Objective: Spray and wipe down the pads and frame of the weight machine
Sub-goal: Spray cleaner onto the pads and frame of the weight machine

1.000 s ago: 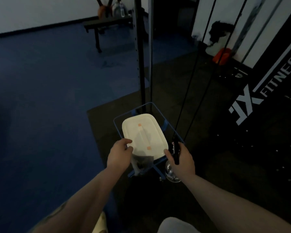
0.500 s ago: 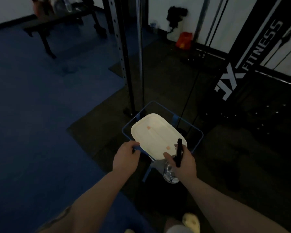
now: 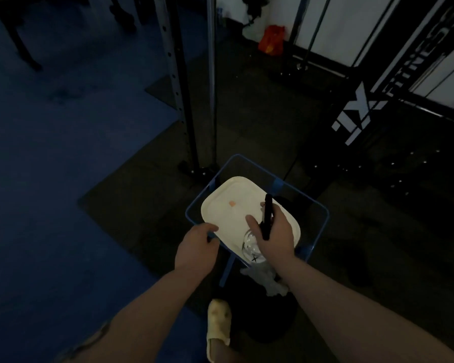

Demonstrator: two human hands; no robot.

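The room is dim, and a person looks down at a blue wire basket (image 3: pixel 323 213) standing on a dark mat (image 3: pixel 147 184) beside blue floor (image 3: pixel 50 166). A cream tray (image 3: pixel 228 205) lies tilted across the basket's top. The left hand (image 3: pixel 198 247) grips the tray's near-left edge, thumb on top and fingers curled beneath. The right hand (image 3: pixel 274 234) rests over the tray's right part, its fingers curled round a clear spray bottle (image 3: pixel 250 246) whose black trigger (image 3: pixel 267 217) sticks up between the fingers; the index finger lies stretched flat on the tray. A pale cloth (image 3: pixel 269 280) hangs just below that wrist, apparently held in the same hand, though the gloom makes this hard to tell. Behind the basket rises the weight machine's frame: a black upright (image 3: pixel 180 82) with a row of holes and a slim steel rod (image 3: pixel 211 82) beside it, both meeting the mat just beyond the basket. To the right a black panel (image 3: pixel 404 82) bears white lettering. An orange bag (image 3: pixel 271 40) sits against the far wall. A yellow slipper (image 3: pixel 218 323) shows at the bottom.
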